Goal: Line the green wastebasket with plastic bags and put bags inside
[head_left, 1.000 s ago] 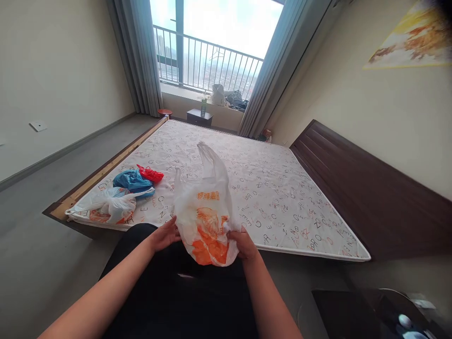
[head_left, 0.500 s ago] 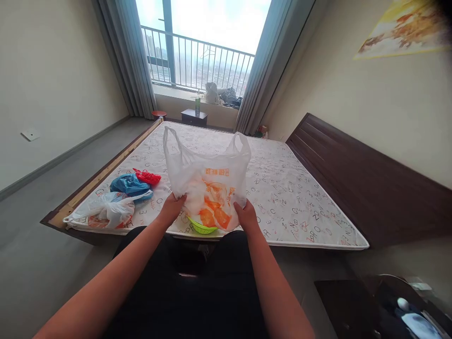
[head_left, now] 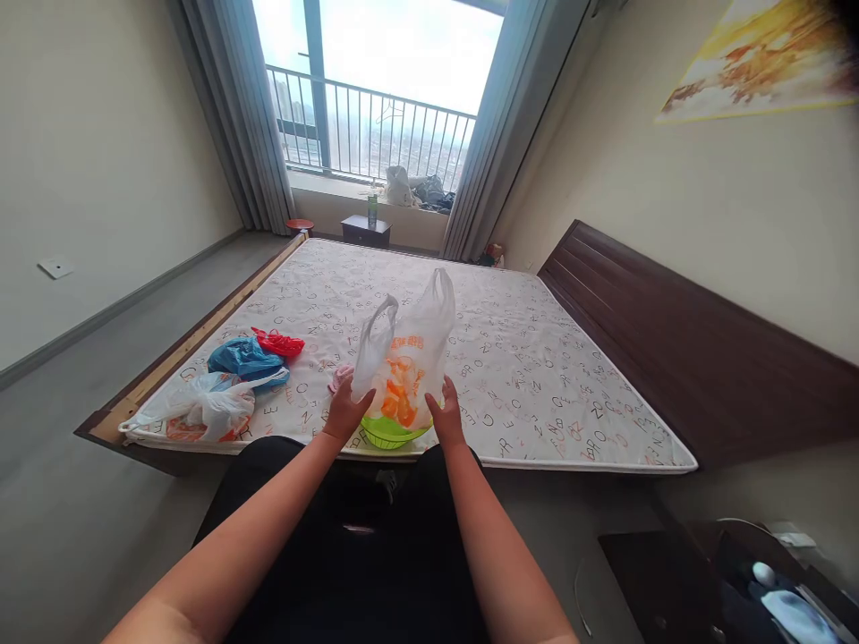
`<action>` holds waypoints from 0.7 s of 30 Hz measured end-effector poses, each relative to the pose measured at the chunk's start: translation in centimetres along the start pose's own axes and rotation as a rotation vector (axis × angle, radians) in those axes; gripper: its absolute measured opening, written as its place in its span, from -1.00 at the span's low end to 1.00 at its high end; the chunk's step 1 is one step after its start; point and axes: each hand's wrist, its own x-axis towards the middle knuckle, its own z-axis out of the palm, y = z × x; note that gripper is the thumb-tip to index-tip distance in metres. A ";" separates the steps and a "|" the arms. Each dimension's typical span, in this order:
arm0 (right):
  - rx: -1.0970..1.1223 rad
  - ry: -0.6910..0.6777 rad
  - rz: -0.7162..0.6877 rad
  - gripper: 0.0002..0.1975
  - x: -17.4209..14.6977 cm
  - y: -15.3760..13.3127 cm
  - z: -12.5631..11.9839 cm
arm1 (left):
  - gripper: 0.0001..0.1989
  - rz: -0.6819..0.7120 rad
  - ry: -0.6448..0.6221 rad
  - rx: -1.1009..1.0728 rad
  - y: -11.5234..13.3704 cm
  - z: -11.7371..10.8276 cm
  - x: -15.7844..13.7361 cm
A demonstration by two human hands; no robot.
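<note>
Between the fingers of the left hand (head_left: 344,415) and right hand (head_left: 448,417), a white bag (head_left: 420,344) is hiding part of a green basket (head_left: 393,436). A pink item (head_left: 339,376) beyond the left fingers is lying partly hidden, too small to identify.

The white plastic bag (head_left: 409,371) has been moved forward from over the dark-clothed lap (head_left: 335,572), and its lower end is now held at the opening of the green basket (head_left: 387,438); its mouth, spread wide half a second ago, has been narrowed, the two handles brought closer together; the grips of the left hand (head_left: 345,411) and the right hand (head_left: 447,416) have been loosened, thumbs now parted from fingers beside the bag; more of the basket has been uncovered; a pink item (head_left: 341,376), earlier hidden, has been revealed left of the bag.
</note>
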 end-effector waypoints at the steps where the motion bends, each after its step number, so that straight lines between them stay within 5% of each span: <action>1: 0.052 -0.009 0.037 -0.30 0.0 0.5 -0.3 | -0.47 -0.032 0.011 -0.006 -0.5 -0.1 -0.3; 6: 0.009 -0.057 0.041 -0.59 0.2 1.5 -1.2 | -0.69 -0.094 -0.028 0.032 -1.5 -0.2 -0.3; 12: -0.374 0.070 -0.111 -0.64 -1.5 2.7 -2.6 | -0.48 -0.145 -0.088 -0.069 -4.0 -1.8 -0.1; 16: -0.385 0.159 -0.121 -0.52 -2.7 3.8 -3.5 | -0.46 -0.144 -0.192 -0.199 -5.1 -2.7 0.3; 21: -0.121 0.137 0.107 -0.15 -0.8 3.1 -2.3 | -0.58 -0.030 -0.360 -0.240 -3.7 -2.3 2.2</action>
